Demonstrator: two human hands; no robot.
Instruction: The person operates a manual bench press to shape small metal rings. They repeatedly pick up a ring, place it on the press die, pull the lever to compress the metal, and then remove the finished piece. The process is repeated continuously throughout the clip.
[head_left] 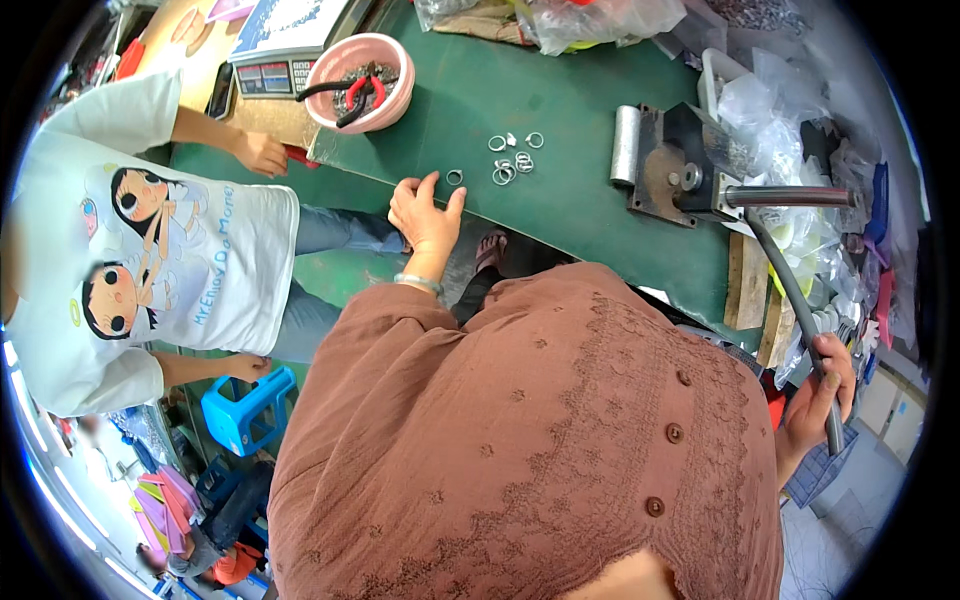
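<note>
My left hand (425, 215) rests on the near edge of the green table (560, 110), fingers spread, fingertips close to a single metal ring (455, 177). A small cluster of metal rings (512, 160) lies a little farther in on the green surface. My right hand (820, 395) is wrapped around the end of a long grey lever handle (790, 290), which runs up to a metal hand press (680, 170) bolted at the table's right side. My brown sleeves and blouse fill the lower middle of the view.
A person in a white printed shirt sits at left, one hand (260, 152) on the table. A pink bowl (362, 82) holds small parts and red-handled pliers. A weighing scale (285, 50) stands behind it. Plastic bags (790, 110) crowd the right. A blue stool (245, 410) stands below.
</note>
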